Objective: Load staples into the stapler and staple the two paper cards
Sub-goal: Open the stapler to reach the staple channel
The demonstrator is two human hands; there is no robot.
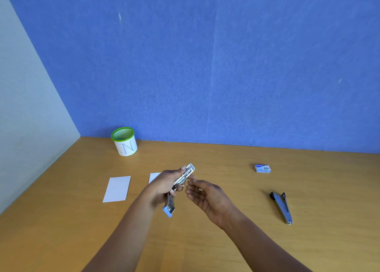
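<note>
My left hand grips a silver stapler above the middle of the wooden desk, its metal staple channel swung open and pointing up and away, its blue-tipped end hanging below my palm. My right hand hovers just right of it, palm up, with thumb and forefinger pinched at the channel's base; whether they hold staples is too small to tell. One white paper card lies flat at the left. A second card shows partly behind my left hand. A small blue staple box sits at the right.
A second dark grey stapler lies on the desk at the right. A white cup with a green mesh rim stands at the back left against the blue wall. The desk runs to a pale side wall on the left.
</note>
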